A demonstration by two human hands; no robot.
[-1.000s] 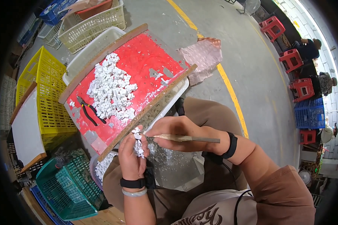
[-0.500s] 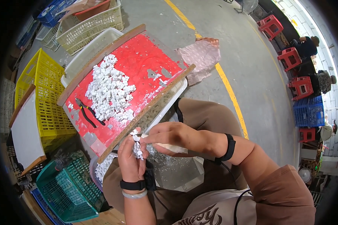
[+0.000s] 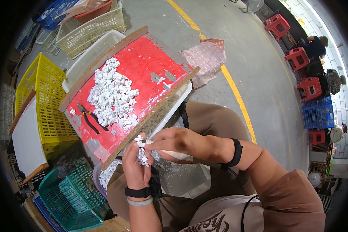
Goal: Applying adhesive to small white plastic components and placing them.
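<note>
My left hand (image 3: 135, 172) is curled around a cluster of small white pieces (image 3: 143, 157), which show between the thumb and fingers. Over from the right, my right hand (image 3: 178, 140) has its fingertips pinched at those pieces. A long cream-coloured object (image 3: 181, 156) sticks out under its palm; most of it is covered, so its kind cannot be made out. Beyond both hands, a heap of similar white pieces (image 3: 112, 96) lies on a worn red board (image 3: 158, 58) with wooden edge strips. Beside the heap rest cutting pliers (image 3: 89, 119) with black and yellow handles.
The board sits across a white tub (image 3: 187, 91). To the left stand a yellow crate (image 3: 54, 108) and a green basket (image 3: 71, 193). More white pieces fill a pinkish tub (image 3: 108, 174) by my left knee. Crumpled pinkish sheeting (image 3: 205, 58) lies on the floor. People sit far right near red stools (image 3: 297, 58).
Both hands stay together in almost the same place, with the right fingertips still at the white pieces. The view has shifted very slightly; the heap and pliers have not moved on the board.
</note>
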